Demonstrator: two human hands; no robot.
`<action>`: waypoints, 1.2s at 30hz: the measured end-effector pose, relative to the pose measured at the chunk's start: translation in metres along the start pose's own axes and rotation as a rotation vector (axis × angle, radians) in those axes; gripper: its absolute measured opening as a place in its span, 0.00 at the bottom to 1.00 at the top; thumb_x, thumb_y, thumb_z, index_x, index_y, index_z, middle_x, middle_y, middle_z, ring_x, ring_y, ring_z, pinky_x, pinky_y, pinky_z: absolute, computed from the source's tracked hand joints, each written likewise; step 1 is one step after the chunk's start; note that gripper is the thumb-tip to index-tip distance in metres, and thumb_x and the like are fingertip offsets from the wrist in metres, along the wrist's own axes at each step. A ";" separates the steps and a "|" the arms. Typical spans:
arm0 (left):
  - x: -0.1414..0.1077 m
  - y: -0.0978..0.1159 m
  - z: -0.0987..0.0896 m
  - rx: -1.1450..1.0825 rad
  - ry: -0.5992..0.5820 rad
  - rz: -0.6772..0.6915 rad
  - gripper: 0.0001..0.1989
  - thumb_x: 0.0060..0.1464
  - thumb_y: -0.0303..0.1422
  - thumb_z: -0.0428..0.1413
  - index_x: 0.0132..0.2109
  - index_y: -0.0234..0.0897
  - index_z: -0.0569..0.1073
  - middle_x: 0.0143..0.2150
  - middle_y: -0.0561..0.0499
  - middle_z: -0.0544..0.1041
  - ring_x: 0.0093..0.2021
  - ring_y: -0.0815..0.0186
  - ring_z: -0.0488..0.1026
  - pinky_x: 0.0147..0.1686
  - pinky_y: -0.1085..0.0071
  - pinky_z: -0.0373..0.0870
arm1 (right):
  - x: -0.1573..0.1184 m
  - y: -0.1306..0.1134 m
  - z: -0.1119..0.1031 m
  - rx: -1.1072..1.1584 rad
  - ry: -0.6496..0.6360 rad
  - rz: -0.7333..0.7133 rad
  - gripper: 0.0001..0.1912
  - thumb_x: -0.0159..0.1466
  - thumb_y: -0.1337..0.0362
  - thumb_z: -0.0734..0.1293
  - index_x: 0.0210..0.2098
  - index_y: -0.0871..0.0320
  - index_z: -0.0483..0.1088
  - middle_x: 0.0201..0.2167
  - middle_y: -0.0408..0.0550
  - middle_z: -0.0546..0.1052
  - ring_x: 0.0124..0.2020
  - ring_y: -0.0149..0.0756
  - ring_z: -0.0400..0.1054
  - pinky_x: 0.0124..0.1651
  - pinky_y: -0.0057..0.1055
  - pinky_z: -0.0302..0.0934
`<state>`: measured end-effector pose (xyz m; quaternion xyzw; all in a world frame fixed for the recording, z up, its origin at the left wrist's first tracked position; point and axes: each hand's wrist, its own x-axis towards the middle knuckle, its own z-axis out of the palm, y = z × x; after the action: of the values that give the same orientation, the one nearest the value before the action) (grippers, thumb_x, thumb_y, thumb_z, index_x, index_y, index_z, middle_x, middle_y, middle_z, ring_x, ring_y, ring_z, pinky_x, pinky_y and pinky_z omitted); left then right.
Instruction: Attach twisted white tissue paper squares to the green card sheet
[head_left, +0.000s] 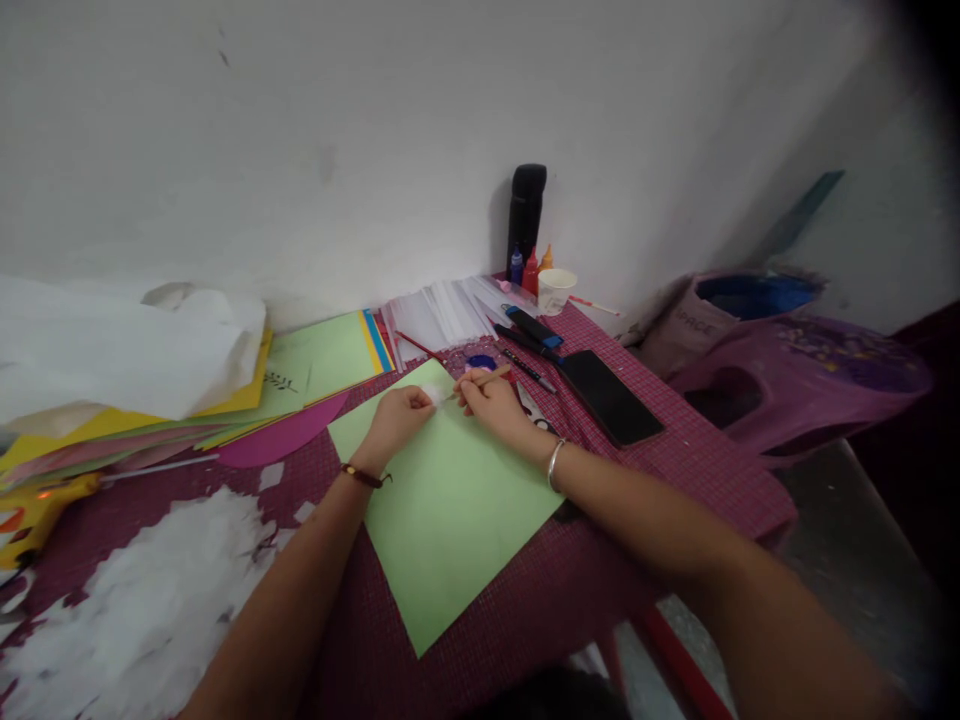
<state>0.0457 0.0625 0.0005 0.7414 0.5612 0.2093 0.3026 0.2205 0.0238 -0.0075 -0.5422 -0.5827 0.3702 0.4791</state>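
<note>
A light green sheet of paper (457, 530) lies at an angle on the table, with both hands over its far part. My left hand (401, 420) is closed, thumb and fingertips pinching a small white piece (433, 394) whose kind I cannot make out. Close beside it, my right hand (491, 400) grips a thin wood-coloured stick (495, 374), a pencil or brush by its look. The stick's tip points at the white piece; whether they touch is too small to tell. Just beyond the right hand sits a small pot of dark blue paint (480, 362).
On the right lie a phone (611, 397), a black marker (529, 368) and a blue-black box cutter (531, 325). Behind stand a paper cup (556, 290), paint bottles (530, 272) and a black flask (527, 210). Leftward are coloured papers (330, 350), white scraps (165, 600) and a yellow glue gun (45, 515).
</note>
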 end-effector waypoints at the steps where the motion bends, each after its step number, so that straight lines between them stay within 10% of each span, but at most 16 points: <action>1: 0.000 -0.001 0.000 -0.008 0.009 -0.002 0.06 0.43 0.33 0.53 0.25 0.35 0.71 0.23 0.52 0.72 0.24 0.69 0.66 0.23 0.74 0.57 | -0.001 -0.001 -0.001 -0.029 0.022 -0.028 0.09 0.63 0.68 0.57 0.29 0.57 0.66 0.23 0.42 0.71 0.25 0.28 0.66 0.28 0.24 0.58; 36: -0.002 -0.018 -0.006 -0.429 0.113 -0.077 0.08 0.47 0.34 0.55 0.27 0.37 0.64 0.18 0.59 0.64 0.18 0.73 0.59 0.20 0.76 0.52 | -0.010 0.007 0.009 -0.445 -0.246 -0.403 0.12 0.64 0.71 0.58 0.40 0.57 0.72 0.39 0.50 0.77 0.39 0.36 0.70 0.44 0.32 0.60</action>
<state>0.0289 0.0655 -0.0073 0.6252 0.5479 0.3533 0.4291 0.2133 0.0154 -0.0184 -0.4586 -0.7984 0.1942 0.3383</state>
